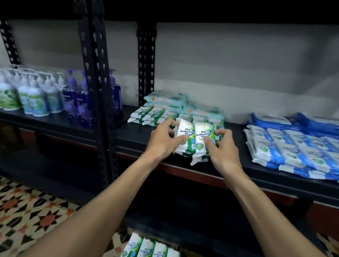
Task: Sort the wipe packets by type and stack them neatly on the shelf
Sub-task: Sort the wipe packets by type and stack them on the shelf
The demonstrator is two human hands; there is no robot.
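- A row of spare green packets [150, 252] is noted lowest in view, below the shelf [136, 138], not yet shelved.
- Two pine packets [193, 141] are held upright, side by side, at the shelf's front edge. The left hand [162, 139] is curled round one, the right hand [222, 150] round the other.
- Step judged: the green type is being placed.
- Next, squaring against the green stack [151, 114] behind is called for, apart from the blue packets [293, 148].

I face a black metal shelving rack [93, 65] with perforated uprights, standing against a plain grey wall [227, 62]. Its dark shelf [134, 134] runs left to right. The near floor [23, 209] has black, cream and orange star-patterned tiles. The light is dim.
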